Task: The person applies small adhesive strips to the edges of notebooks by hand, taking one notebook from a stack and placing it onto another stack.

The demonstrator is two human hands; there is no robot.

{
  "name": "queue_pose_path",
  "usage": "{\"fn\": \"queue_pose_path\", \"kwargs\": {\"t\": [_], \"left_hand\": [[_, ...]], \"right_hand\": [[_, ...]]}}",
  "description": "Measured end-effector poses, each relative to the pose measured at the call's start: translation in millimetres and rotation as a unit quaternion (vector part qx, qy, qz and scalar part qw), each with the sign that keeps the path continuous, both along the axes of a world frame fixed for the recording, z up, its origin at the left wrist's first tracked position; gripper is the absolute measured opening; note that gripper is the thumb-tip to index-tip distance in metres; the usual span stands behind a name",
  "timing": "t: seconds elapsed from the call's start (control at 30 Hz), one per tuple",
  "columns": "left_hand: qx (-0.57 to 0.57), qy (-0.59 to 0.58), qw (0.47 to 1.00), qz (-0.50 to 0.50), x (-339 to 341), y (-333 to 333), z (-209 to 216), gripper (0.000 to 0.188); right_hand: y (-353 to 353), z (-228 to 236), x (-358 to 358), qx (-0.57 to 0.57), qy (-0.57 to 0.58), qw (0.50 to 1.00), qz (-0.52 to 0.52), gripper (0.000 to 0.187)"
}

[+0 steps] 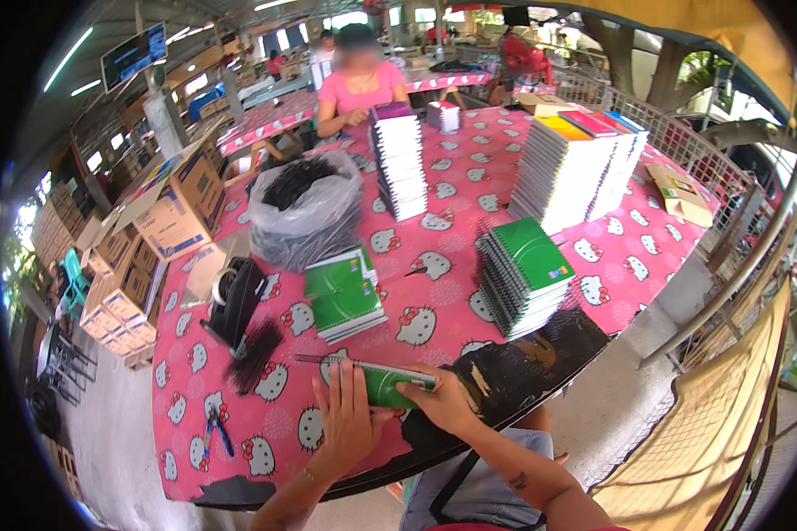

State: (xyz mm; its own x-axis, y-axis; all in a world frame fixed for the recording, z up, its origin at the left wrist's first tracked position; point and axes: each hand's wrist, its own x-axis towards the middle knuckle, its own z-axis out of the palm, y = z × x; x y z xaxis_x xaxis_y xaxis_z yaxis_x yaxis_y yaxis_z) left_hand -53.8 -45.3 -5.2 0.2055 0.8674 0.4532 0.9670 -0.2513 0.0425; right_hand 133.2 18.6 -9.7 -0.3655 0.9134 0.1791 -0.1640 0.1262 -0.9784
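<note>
Near the table's front edge, my right hand (440, 400) grips the right end of a green notebook (385, 386), thumb on its cover. My left hand (347, 418) lies against the notebook's left end with its fingers stretched out. A thin dark coil (308, 358) sticks out to the left along the notebook's upper edge. Just beyond my hands lies a low stack of green notebooks (344, 301). To the right stands a taller stack of green notebooks (527, 265) with black spiral coils. A bundle of loose black coils (253, 356) lies left of my hands.
Blue-handled pliers (217, 431) and a black tape dispenser (236, 301) lie at the left. Beyond are a plastic bag of black coils (305, 217), a tall notebook stack (398, 164) and colourful notebook stacks (562, 168). A person in pink (360, 84) is across the table (434, 243).
</note>
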Motion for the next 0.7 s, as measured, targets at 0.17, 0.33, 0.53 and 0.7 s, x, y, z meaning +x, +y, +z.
{"fn": "queue_pose_path", "kwargs": {"t": [0.17,0.33,0.53,0.7], "left_hand": [[0.009,0.01,1.0,0.023,-5.2,22.8,25.0,0.085],[0.016,0.074,0.997,0.001,-3.2,-8.2,-2.3,0.086],[0.058,0.023,0.998,-0.017,6.9,11.3,23.5,0.085],[0.076,-0.005,0.996,0.047,6.1,32.8,57.2,0.085]], "right_hand": [[-2.5,5.7,-5.0,-0.061,0.025,0.997,0.028,0.026],[-3.2,7.3,-10.1,-0.083,0.009,0.996,0.038,0.027],[3.5,1.1,-8.8,-0.013,0.031,0.999,0.002,0.026],[-1.2,7.2,-9.7,-0.013,-0.051,0.998,0.034,0.025]]}}
